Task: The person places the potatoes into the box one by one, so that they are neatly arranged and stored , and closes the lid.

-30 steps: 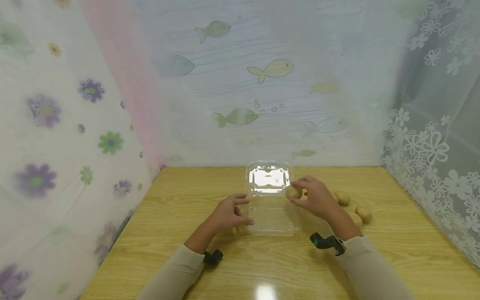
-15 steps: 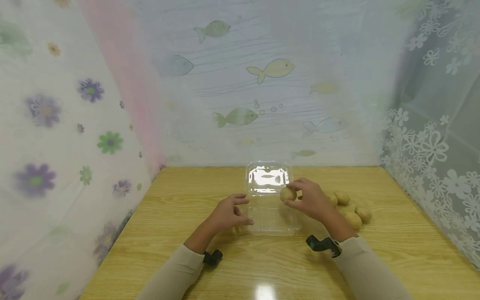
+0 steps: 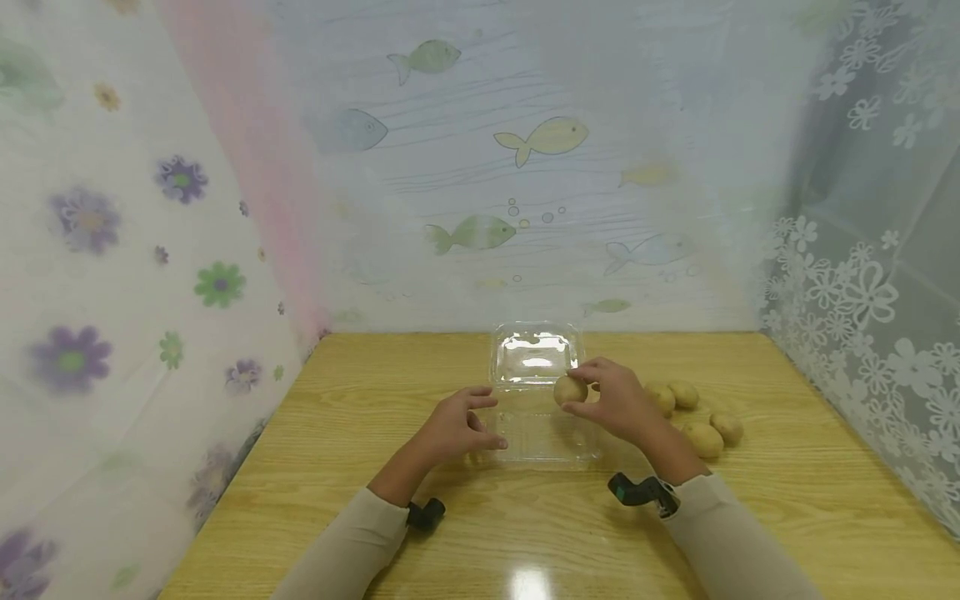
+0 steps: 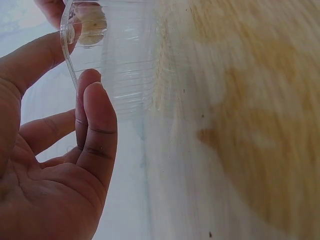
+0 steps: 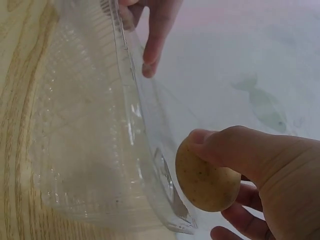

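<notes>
A clear plastic clamshell container (image 3: 546, 457) lies on the table with its lid (image 3: 537, 327) folded back. My right hand (image 3: 617, 402) pinches a potato (image 3: 568, 392) between thumb and fingers, above the container's right part. In the right wrist view that potato (image 5: 207, 179) is close beside the clear rim (image 5: 131, 107), thumb on top of it. At the container's left side is my left hand (image 3: 454, 427), its thumb and fingers spread apart with the tips right at the rim. The left wrist view shows the fingertips overlapping the clear edge (image 4: 67, 55).
Several potatoes (image 3: 701, 437) lie in a loose group on the wooden table (image 3: 360, 379), right of the container and beside my right forearm. Patterned sheets stand as walls: fish on the back one (image 3: 480, 275), flowers on the left and right.
My right hand has moved left with the potato, from the container's right edge to over its right part. The left hand has stayed in place.
</notes>
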A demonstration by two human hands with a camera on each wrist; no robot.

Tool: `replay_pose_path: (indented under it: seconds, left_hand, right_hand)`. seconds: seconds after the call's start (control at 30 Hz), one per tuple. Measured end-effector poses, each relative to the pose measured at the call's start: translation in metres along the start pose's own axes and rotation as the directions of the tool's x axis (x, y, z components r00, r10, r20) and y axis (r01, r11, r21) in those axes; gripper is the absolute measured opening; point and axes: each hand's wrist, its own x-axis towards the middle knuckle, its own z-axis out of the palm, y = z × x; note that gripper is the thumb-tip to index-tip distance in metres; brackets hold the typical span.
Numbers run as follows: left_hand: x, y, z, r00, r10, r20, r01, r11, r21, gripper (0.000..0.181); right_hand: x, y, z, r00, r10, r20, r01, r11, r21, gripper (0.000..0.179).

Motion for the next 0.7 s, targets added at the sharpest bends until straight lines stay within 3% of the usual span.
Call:
replay_pose_path:
  seconds: [0.47,0.7]
  left_hand:
    - [0.002,-0.001,0.0,1.0,0.002,0.006,-0.002,1.0,0.003,0.088]
    - [0.002,-0.002,-0.001,1.0,0.014,0.009,-0.014,0.999,0.035,0.09]
  right_hand:
    - [0.005,-0.011,0.003,0.999,-0.044,-0.019,0.044,0.999,0.004,0.051]
    - [0.013,-0.021,0.005,0.999,-0.034,-0.015,0.035,0.997,0.067,0.05]
